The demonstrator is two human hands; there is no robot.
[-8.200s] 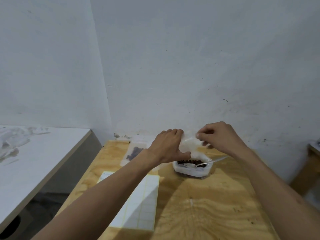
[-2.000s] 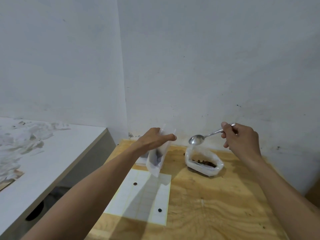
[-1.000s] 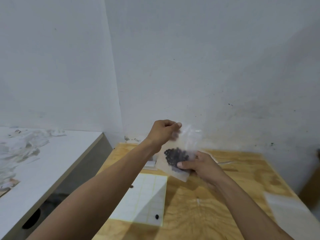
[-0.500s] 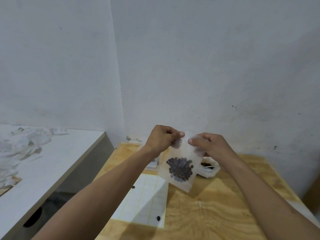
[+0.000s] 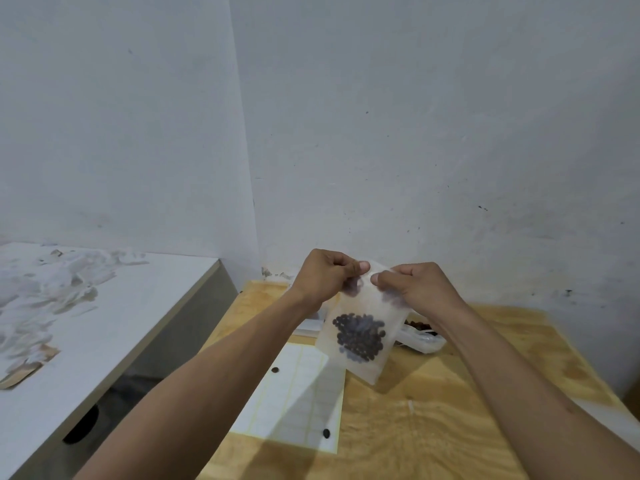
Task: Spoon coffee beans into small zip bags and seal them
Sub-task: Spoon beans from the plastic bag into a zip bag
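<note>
Both my hands pinch the zip bag (image 5: pixel 360 336) top: left hand (image 5: pixel 323 277), right hand (image 5: pixel 414 285); coffee beans (image 5: pixel 360 336) inside, above plywood table (image 5: pixel 433 410).

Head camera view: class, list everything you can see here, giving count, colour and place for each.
zip bag: one, clear with dark beans, held above the table
loose beans: two, dark, on the sheet
gridded sheet: one, white, on the table's left part
plastic container: one, clear, behind the bag
wooden table: one, light brown, centre
white counter: one, left
left hand: pinching the bag's top
right hand: pinching the bag's top
</note>
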